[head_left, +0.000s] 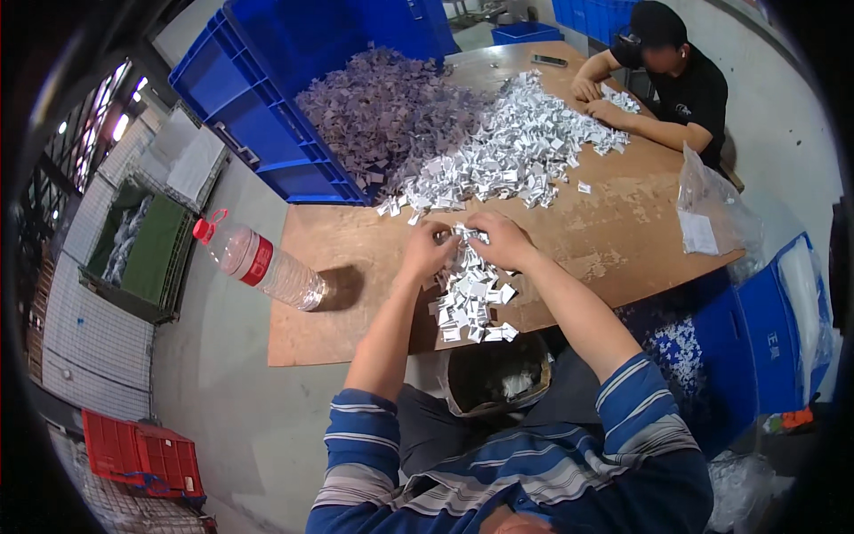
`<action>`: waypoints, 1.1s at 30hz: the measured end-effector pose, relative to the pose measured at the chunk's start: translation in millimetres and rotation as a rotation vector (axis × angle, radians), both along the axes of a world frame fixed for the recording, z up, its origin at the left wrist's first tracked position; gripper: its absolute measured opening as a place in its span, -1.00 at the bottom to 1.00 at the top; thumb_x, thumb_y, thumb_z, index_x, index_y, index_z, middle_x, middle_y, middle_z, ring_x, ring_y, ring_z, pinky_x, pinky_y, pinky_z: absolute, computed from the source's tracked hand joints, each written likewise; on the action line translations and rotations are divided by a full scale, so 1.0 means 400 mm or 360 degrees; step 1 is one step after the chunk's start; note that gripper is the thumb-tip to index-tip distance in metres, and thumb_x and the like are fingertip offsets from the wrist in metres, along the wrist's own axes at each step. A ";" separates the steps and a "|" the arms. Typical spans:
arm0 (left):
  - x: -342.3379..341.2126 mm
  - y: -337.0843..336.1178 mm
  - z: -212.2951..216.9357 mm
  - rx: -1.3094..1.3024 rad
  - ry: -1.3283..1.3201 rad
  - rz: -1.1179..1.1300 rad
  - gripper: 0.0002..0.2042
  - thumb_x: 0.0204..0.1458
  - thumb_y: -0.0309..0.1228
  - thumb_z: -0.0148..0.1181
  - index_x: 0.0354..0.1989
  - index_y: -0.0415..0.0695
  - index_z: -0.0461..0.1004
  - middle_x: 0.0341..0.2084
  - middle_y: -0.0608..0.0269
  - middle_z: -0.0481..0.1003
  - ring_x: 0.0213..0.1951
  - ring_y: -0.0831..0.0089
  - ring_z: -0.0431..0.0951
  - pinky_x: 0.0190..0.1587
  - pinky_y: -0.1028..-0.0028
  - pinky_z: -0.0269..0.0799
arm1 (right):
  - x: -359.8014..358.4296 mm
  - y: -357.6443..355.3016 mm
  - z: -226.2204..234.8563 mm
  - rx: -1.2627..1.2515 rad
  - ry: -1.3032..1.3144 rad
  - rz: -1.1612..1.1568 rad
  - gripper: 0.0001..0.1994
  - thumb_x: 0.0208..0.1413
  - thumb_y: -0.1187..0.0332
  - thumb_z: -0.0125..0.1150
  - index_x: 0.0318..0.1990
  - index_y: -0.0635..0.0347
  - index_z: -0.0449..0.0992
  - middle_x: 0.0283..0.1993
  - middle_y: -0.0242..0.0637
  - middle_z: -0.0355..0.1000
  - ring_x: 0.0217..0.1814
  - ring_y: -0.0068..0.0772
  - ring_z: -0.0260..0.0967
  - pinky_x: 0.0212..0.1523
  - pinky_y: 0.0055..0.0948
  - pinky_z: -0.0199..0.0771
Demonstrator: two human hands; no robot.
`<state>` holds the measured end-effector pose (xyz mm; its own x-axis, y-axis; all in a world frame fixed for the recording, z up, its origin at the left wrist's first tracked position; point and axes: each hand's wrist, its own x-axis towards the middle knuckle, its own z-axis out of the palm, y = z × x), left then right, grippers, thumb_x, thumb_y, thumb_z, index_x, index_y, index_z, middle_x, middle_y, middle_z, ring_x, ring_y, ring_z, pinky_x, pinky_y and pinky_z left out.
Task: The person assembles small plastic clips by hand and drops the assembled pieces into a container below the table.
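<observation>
At the table's near edge lies a small heap of flat white pieces (pixel 470 298), which look like little plastic or card parts. My left hand (pixel 429 253) bends its fingers in at the heap's far left, thumb and fingertips closed among the pieces. Opposite it, my right hand (pixel 501 240) is curled over the far right of the same heap, its fingertips close to the left ones. What exactly sits between the fingertips is too small to make out. Just beyond both hands spreads a large pile of the same white pieces (pixel 511 151).
A blue crate (pixel 267 116) lies tipped, spilling pieces onto the wooden table (pixel 614 222). A clear bottle (pixel 258 260) stands left. Between my knees is an open bin (pixel 485 378). A co-worker (pixel 676 89) handles pieces far right, near a plastic bag (pixel 712 209). Another blue crate (pixel 712 347) stands lower right.
</observation>
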<state>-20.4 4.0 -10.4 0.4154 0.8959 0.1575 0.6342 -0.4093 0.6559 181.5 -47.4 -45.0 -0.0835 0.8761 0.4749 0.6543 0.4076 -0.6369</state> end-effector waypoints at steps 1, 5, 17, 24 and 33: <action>0.011 0.009 0.009 0.0005 0.0137 -0.0012 -0.76 0.08 -0.35 0.36 -0.16 -0.26 0.63 -0.24 0.23 0.54 -0.32 0.41 0.51 -0.18 0.47 0.46 | 0.005 -0.001 -0.001 0.0038 -0.0008 -0.0022 -0.68 0.02 0.33 0.24 -0.04 0.19 0.61 0.01 -0.19 0.58 0.04 -0.07 0.49 0.11 -0.23 0.48; -0.028 0.037 -0.041 0.0048 -0.0269 -0.0247 -0.86 0.04 -0.43 0.34 -0.31 -0.24 0.64 -0.31 0.23 0.51 -0.35 0.38 0.49 -0.21 0.45 0.45 | 0.002 0.002 -0.005 0.0078 0.0006 0.0076 -0.67 0.02 0.34 0.24 -0.03 0.19 0.60 -0.01 -0.19 0.57 0.03 -0.07 0.49 0.10 -0.23 0.49; -0.018 0.045 -0.029 0.0171 -0.0394 -0.0361 -0.96 0.03 -0.53 0.31 -0.41 -0.23 0.61 -0.38 0.24 0.49 -0.41 0.46 0.47 -0.31 0.53 0.42 | 0.016 0.028 0.012 -0.0093 0.0058 0.0065 -0.73 -0.01 0.41 0.25 -0.11 0.19 0.64 -0.12 -0.23 0.60 -0.07 -0.14 0.51 0.01 -0.29 0.51; -0.008 0.039 -0.022 -0.0321 -0.0621 -0.0101 -0.95 0.14 -0.54 0.24 -0.32 -0.24 0.59 -0.48 0.32 0.53 -0.53 0.55 0.42 -0.47 0.60 0.36 | 0.016 0.028 0.015 -0.0235 0.0284 0.0030 -0.74 0.00 0.47 0.23 -0.12 0.21 0.66 -0.15 -0.24 0.61 -0.11 -0.20 0.52 -0.05 -0.34 0.52; -0.013 0.061 -0.045 -0.0405 -0.0703 0.0001 -0.92 0.18 -0.52 0.21 -0.27 -0.25 0.60 -0.52 0.34 0.53 -0.54 0.61 0.37 -0.49 0.62 0.28 | 0.017 0.024 0.014 -0.0178 0.0126 0.0083 -0.65 0.03 0.44 0.22 0.01 0.19 0.62 0.02 -0.20 0.58 0.04 -0.13 0.49 0.09 -0.30 0.48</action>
<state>-25.7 28.3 -28.3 0.3581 0.9289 0.0946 0.2741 -0.2015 0.9404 188.5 -37.7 -39.6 -0.0964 0.9193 0.3816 0.5800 0.3634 -0.7291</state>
